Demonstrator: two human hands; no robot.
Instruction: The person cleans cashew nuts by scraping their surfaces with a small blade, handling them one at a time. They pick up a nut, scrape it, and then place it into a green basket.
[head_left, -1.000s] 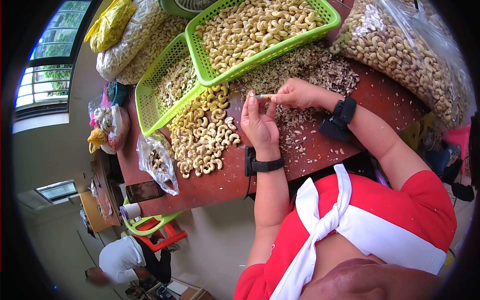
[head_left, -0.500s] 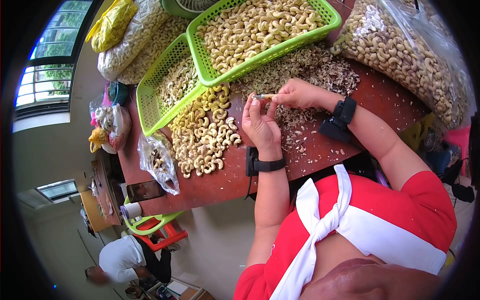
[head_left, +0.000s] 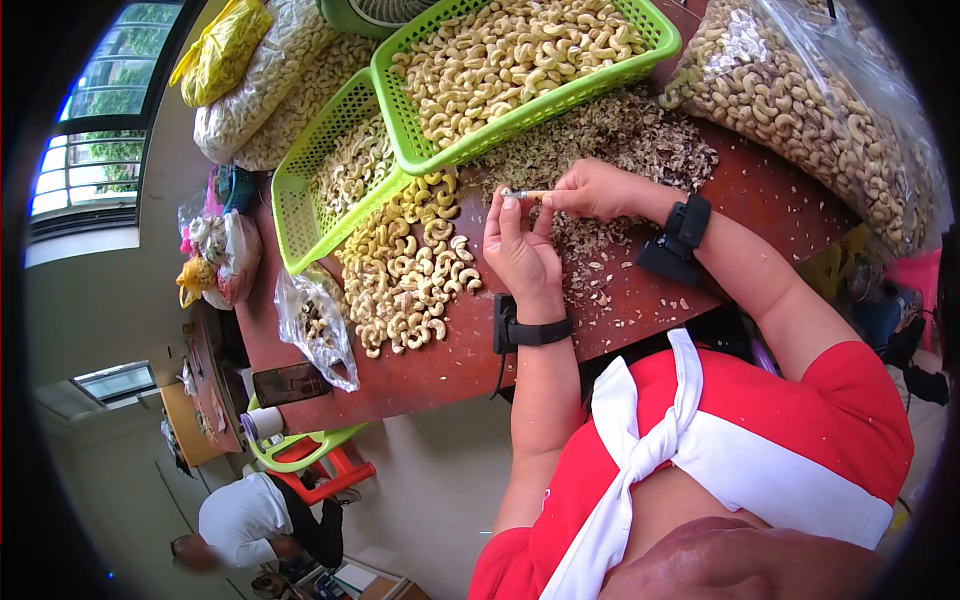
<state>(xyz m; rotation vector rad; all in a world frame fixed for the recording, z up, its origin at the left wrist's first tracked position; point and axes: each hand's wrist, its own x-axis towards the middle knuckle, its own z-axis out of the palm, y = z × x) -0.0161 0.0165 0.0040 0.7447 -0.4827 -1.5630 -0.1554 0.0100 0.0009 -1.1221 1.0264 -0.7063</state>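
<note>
My left hand [head_left: 524, 255] is raised over the table with its fingertips pinched on a cashew nut [head_left: 507, 191], which the fingers mostly cover. From the right, my right hand [head_left: 598, 190] grips a small knife [head_left: 534, 194] with a light wooden handle and a short metal blade. The blade's tip meets the nut at my left fingertips. Below and behind both hands lies a heap of brown skin flakes [head_left: 640, 140]. Left of my left hand, a pile of cashews [head_left: 405, 290] is spread on the red table [head_left: 440, 385].
Two green baskets hold cashews, one basket [head_left: 530, 105] overlapping the other basket [head_left: 290, 215]. A large clear bag of cashews [head_left: 800, 120] stands at right. Near the left edge are a small plastic bag [head_left: 315, 325], a phone [head_left: 290, 383] and a cup [head_left: 265, 422]. Another person [head_left: 245, 520] bends at lower left.
Both hands stay in nearly the same place, with the knife still against the nut. The phone's screen looks darker now.
</note>
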